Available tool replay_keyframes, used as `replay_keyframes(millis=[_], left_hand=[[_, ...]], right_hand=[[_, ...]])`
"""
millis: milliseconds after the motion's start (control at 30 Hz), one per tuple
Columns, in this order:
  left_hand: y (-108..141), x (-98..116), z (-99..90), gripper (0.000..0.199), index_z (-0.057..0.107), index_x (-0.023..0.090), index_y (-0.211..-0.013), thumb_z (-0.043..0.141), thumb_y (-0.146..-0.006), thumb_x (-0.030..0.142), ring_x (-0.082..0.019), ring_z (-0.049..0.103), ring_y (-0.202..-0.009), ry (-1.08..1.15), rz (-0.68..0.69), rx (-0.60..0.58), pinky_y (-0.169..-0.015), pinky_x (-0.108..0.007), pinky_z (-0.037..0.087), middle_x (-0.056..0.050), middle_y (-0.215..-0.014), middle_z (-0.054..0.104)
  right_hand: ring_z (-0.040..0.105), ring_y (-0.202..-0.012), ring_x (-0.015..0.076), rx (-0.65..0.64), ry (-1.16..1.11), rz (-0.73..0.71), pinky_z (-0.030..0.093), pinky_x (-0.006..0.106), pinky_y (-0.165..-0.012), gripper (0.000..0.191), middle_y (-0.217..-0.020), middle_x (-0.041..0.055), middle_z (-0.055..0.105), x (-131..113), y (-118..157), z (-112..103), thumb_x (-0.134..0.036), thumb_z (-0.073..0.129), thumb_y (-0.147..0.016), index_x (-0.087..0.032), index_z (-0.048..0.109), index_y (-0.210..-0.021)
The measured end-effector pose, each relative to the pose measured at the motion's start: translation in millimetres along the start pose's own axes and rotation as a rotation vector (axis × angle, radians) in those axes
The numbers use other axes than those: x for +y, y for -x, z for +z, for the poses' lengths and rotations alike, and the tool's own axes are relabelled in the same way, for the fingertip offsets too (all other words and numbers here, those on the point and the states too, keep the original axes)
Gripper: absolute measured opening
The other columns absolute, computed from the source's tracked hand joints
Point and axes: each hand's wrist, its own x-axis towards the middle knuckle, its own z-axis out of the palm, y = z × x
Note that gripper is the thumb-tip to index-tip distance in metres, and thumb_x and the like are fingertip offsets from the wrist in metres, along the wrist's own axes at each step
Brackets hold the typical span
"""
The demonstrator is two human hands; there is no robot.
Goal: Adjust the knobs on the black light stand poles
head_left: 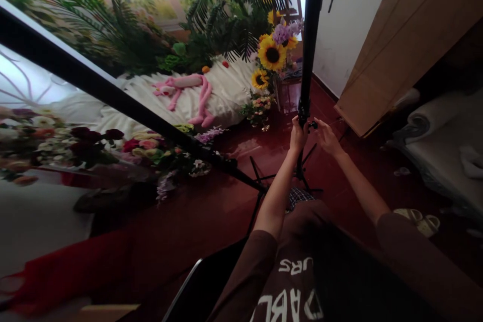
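Observation:
My left hand (298, 134) is closed around the black pole of an upright light stand (307, 55), just below its collar. A small black tightening knob (312, 124) sticks out from the collar on the right. My right hand (326, 138) is beside this knob, with its fingers loosely curved and apart and the fingertips close to it. Whether they touch the knob I cannot tell. Below my hands the stand's tripod legs (302, 173) are spread on the dark red floor.
A second black pole (124, 105) slants across the left. Behind it lies a pink plush toy (204, 95) on white cloth (230, 90), among flowers and palm leaves. Sunflowers (272, 54) stand by the pole. To the right are a brown board (392, 35) and pale clogs (426, 224).

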Motion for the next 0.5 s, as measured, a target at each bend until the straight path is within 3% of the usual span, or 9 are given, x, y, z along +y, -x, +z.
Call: replay_keyframes(millis=[167,300,400,500], left_hand=[[0,-4,1.4,0.037,0.040,0.019,-0.122,0.048,-0.097,0.046,-0.019,0.068,-0.088,-0.024,0.021,0.001,-0.077,-0.031,0.052,-0.016,-0.106,0.068],[0,-6,2.3,0.038,0.042,0.018,-0.121,0.049,-0.097,0.047,-0.017,0.067,-0.083,-0.024,0.033,0.004,-0.074,-0.028,0.050,-0.015,-0.103,0.068],[-1,-7,2.3,0.038,0.044,0.018,-0.121,0.051,-0.096,0.046,-0.015,0.066,-0.078,-0.010,0.032,-0.008,-0.072,-0.027,0.050,-0.012,-0.099,0.069],[-2,-8,1.7,0.036,0.046,0.018,-0.119,0.053,-0.095,0.044,-0.016,0.066,-0.082,-0.001,0.038,-0.006,-0.074,-0.027,0.050,-0.012,-0.100,0.068]], right_hand=[[0.058,-0.123,0.0258,0.042,-0.020,0.013,0.044,0.046,-0.110,0.047,-0.132,0.0080,0.064,5,-12,5,-0.054,0.042,-0.098,-0.030,0.054,-0.137],[0.069,-0.082,0.0190,0.028,-0.187,0.212,0.056,0.036,-0.082,0.044,-0.098,0.0035,0.073,4,-26,5,-0.048,0.049,-0.096,-0.030,0.050,-0.137],[0.061,-0.054,0.0120,0.014,-0.390,0.406,0.051,0.024,-0.056,0.051,-0.071,-0.0043,0.068,1,-41,5,-0.036,0.061,-0.089,-0.027,0.047,-0.138],[0.050,-0.040,0.0070,0.071,-0.579,0.631,0.036,0.017,-0.038,0.046,-0.061,-0.0087,0.062,-5,-55,7,-0.022,0.063,-0.083,-0.024,0.052,-0.128]])
